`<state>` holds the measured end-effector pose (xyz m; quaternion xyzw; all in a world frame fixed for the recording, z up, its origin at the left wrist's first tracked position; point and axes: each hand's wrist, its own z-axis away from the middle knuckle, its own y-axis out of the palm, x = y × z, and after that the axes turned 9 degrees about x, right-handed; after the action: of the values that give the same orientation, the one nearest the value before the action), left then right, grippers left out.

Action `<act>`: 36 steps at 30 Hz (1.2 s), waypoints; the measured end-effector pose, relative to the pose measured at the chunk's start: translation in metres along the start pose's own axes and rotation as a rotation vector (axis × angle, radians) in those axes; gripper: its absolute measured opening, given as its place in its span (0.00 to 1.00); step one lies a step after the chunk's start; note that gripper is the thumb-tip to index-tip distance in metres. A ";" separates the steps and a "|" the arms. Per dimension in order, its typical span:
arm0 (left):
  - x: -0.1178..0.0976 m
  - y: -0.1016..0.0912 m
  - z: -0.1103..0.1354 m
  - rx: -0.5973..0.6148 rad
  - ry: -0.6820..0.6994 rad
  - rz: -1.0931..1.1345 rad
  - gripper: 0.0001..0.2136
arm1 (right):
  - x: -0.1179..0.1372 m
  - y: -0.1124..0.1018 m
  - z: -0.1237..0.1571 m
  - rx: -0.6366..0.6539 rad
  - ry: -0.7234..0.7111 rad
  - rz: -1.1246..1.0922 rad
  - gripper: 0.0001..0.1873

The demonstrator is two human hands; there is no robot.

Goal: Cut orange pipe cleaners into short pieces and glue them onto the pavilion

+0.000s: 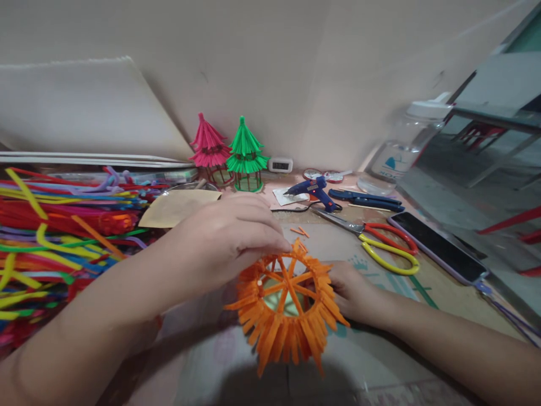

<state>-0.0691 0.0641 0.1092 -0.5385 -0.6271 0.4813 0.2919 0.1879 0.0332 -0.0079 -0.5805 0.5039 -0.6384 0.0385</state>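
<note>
An orange pipe-cleaner pavilion model (pixel 291 338) is tilted so its top faces me, showing a ring of short fringe around a spoked wheel. Through the spokes a pale green base is visible. My right hand (pixel 349 287) grips it from the right and behind, fingers partly hidden by the fringe. My left hand (pixel 240 228) arches over its far left side, fingers together and fingertips at the fringe's far edge. What those fingertips pinch, and the left thumb, are hidden. Small orange pipe-cleaner cuttings (pixel 301 231) lie just beyond.
Pipe cleaners (pixel 63 225) heap at left beside a tan paper sheet (pixel 177 208). Behind stand red (pixel 208 141) and green (pixel 245 146) pavilion models and a small clock (pixel 280 164). Rightward lie a glue gun (pixel 313 190), scissors (pixel 380 239), pliers (pixel 366 198), phone (pixel 439 245) and bottle (pixel 401 146).
</note>
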 end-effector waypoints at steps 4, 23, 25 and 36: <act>0.002 0.001 0.005 -0.004 -0.034 0.003 0.10 | 0.000 0.001 -0.001 -0.013 -0.011 -0.022 0.14; -0.002 -0.004 0.004 0.018 -0.140 0.035 0.07 | -0.001 0.001 -0.001 0.019 0.010 -0.056 0.15; -0.001 -0.002 0.005 -0.014 -0.199 0.035 0.06 | -0.001 0.001 -0.001 0.027 0.013 -0.071 0.15; 0.004 0.004 0.004 -0.001 -0.350 0.189 0.04 | 0.000 0.002 -0.001 0.018 0.005 -0.077 0.14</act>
<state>-0.0724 0.0660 0.1035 -0.5029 -0.6152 0.5927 0.1318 0.1858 0.0331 -0.0083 -0.5974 0.4754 -0.6456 0.0179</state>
